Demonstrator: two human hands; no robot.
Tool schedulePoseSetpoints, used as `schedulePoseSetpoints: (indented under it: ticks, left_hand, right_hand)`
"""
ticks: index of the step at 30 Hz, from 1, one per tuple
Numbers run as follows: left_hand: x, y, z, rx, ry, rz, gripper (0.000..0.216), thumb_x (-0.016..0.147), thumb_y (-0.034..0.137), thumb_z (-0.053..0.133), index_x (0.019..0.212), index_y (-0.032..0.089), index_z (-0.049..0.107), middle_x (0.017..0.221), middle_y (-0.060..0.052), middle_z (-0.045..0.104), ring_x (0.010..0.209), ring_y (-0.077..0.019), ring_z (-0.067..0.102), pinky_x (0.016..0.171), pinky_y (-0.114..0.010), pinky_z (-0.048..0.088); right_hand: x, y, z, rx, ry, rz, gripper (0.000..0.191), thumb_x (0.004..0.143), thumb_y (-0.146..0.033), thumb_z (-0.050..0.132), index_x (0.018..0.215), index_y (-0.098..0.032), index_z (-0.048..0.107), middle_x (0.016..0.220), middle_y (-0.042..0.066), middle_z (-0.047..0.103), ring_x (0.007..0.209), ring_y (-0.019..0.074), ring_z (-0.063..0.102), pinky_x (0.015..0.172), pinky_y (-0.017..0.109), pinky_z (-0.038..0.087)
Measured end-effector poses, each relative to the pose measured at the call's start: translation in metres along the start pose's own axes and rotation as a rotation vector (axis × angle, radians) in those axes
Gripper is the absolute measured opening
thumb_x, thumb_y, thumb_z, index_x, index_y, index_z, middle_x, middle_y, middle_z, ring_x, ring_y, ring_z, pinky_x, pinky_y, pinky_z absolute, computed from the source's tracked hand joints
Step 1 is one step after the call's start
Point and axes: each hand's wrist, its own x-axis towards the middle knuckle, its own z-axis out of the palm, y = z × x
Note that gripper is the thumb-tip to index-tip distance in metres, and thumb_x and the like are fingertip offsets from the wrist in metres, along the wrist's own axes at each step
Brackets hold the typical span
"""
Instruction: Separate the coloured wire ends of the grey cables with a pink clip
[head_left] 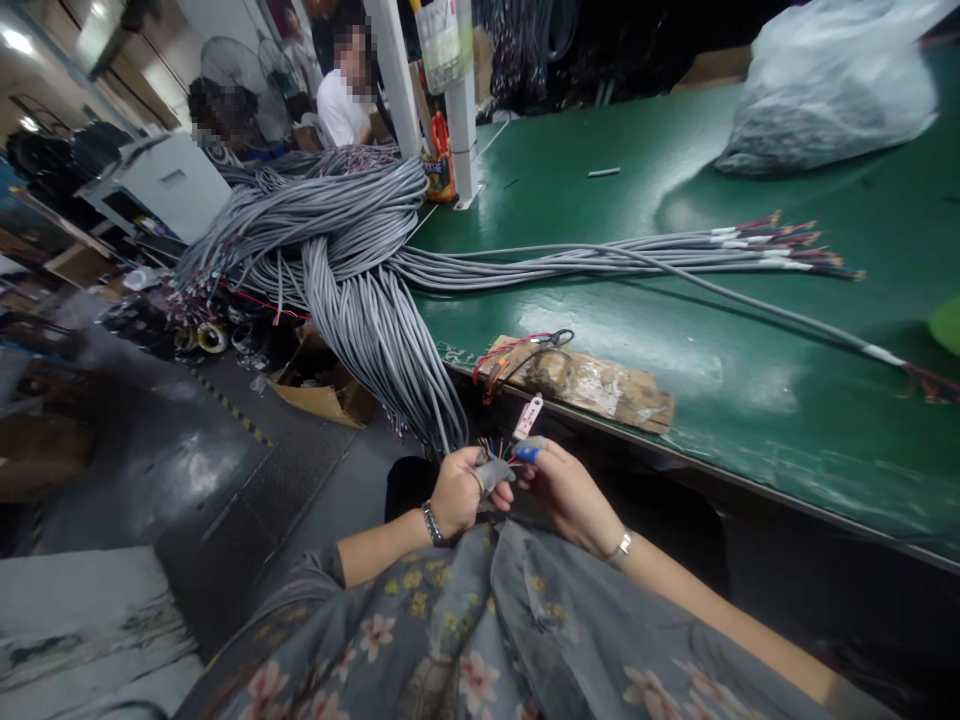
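Observation:
Low in the middle of the head view, just off the table edge, my left hand [459,492] is closed around a cable end. Thin coloured wires [495,452] fan out from it. My right hand [559,490] pinches at these wires from the other side; covers wrap some fingertips on both hands, one of them blue. A small pale pink tag-like piece [529,416] stands just above my right fingertips; whether I hold it I cannot tell. Beyond my hands, a thick bundle of grey cables [390,335] hangs over the table edge.
A worn wooden block [600,385] with red and black leads lies at the green table's [720,340] edge. Cables with stripped ends [780,250] stretch right. A filled plastic bag [832,90] sits at the back. Behind a white post [465,120] is another person [345,105].

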Motion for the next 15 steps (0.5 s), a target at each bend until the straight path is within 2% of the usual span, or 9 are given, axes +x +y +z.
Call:
schedulePoseSetpoints:
  ticks: [4, 8, 12, 13, 15]
  left_hand:
    - [-0.004, 0.008, 0.001, -0.031, -0.009, -0.002, 0.038, 0.053, 0.046, 0.077, 0.057, 0.013, 0.058, 0.044, -0.002, 0.058, 0.033, -0.0102, 0.049, 0.037, -0.02, 0.034]
    - [-0.005, 0.018, 0.004, -0.088, -0.058, 0.005, 0.039, 0.051, 0.046, 0.078, 0.055, 0.013, 0.058, 0.041, -0.001, 0.056, 0.031, -0.0096, 0.046, 0.035, -0.02, 0.034]
    - [-0.001, 0.024, 0.01, -0.131, -0.118, -0.015, 0.037, 0.051, 0.044, 0.078, 0.056, 0.013, 0.058, 0.039, 0.0, 0.055, 0.03, -0.0086, 0.044, 0.033, -0.02, 0.033]
    - [0.0, 0.025, 0.011, -0.141, -0.128, -0.028, 0.037, 0.05, 0.043, 0.078, 0.056, 0.013, 0.058, 0.039, 0.0, 0.055, 0.03, -0.0086, 0.044, 0.032, -0.02, 0.033]
    - [0.003, 0.027, 0.011, -0.156, -0.135, -0.058, 0.035, 0.049, 0.042, 0.078, 0.057, 0.013, 0.058, 0.04, -0.001, 0.055, 0.029, -0.0086, 0.043, 0.032, -0.02, 0.032]
  right_hand:
    - [0.01, -0.007, -0.011, 0.159, 0.014, 0.083, 0.022, 0.061, -0.034, 0.077, 0.061, -0.02, 0.06, 0.055, -0.005, 0.053, 0.051, 0.008, 0.046, 0.051, 0.021, 0.041]
    - [0.017, -0.018, -0.012, 0.128, -0.137, 0.135, 0.034, 0.066, -0.051, 0.073, 0.07, -0.019, 0.067, 0.065, 0.0, 0.061, 0.054, 0.0095, 0.052, 0.052, 0.022, 0.045]
    - [0.019, -0.027, -0.003, 0.034, -0.308, 0.078, 0.048, 0.057, -0.06, 0.076, 0.078, -0.018, 0.068, 0.061, -0.001, 0.059, 0.052, 0.0095, 0.048, 0.05, 0.023, 0.041]
    - [0.019, -0.027, -0.001, 0.01, -0.299, 0.043, 0.048, 0.055, -0.06, 0.078, 0.075, -0.018, 0.067, 0.058, -0.002, 0.056, 0.051, 0.0092, 0.046, 0.049, 0.023, 0.038]
    - [0.02, -0.026, 0.002, -0.052, -0.197, -0.072, 0.047, 0.053, -0.06, 0.078, 0.066, -0.018, 0.062, 0.052, -0.004, 0.051, 0.048, 0.0084, 0.04, 0.048, 0.023, 0.033]
